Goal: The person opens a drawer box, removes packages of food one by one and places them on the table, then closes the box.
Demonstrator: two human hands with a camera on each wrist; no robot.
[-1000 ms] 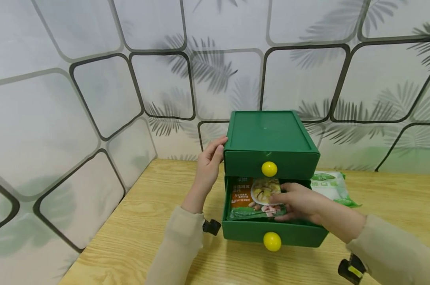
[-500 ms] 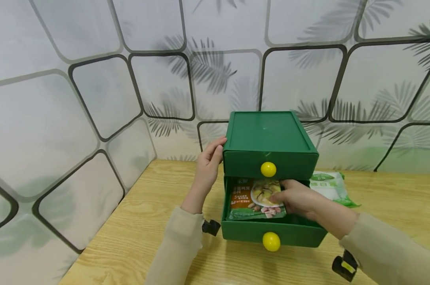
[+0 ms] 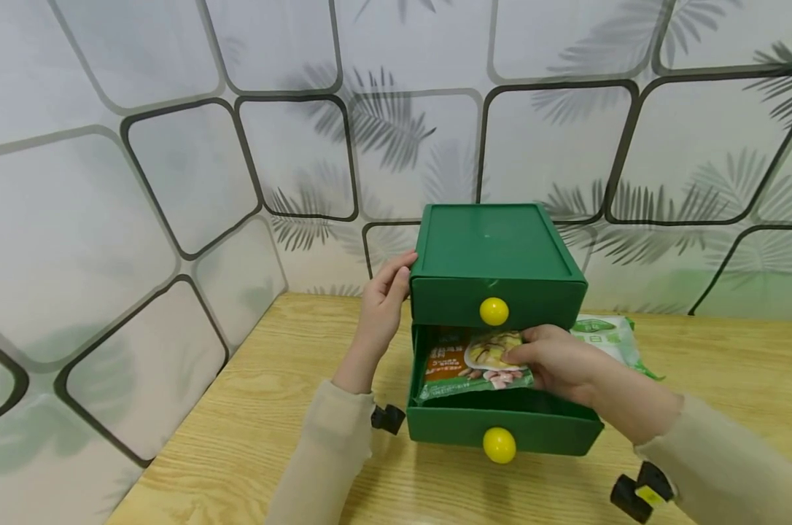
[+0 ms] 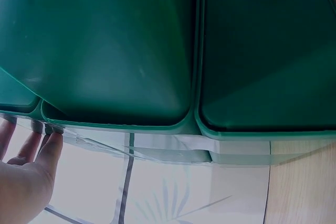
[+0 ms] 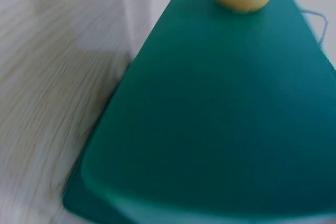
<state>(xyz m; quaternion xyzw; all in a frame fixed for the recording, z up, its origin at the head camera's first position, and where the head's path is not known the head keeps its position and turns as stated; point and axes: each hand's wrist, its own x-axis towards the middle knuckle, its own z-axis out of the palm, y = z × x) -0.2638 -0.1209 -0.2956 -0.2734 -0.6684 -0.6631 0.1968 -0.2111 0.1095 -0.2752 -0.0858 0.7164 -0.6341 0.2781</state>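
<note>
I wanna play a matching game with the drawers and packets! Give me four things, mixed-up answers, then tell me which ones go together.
Things:
1. food-picture packet
2. bottom drawer
3. lower round knob
4. white-and-green packet

Where, colour or state:
A. lying on the table
B. yellow
C. in the grip of the right hand
D. pulled open

Right pairs: 1-C, 2-D, 3-B, 4-A

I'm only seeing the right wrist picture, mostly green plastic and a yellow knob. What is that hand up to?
Observer: In the head view, the right hand grips the right side of a food packet in the open lower drawer.
Visitor: Oh! And where's the other one?
Observer: The left hand rests against the upper left side of the green drawer unit.
</note>
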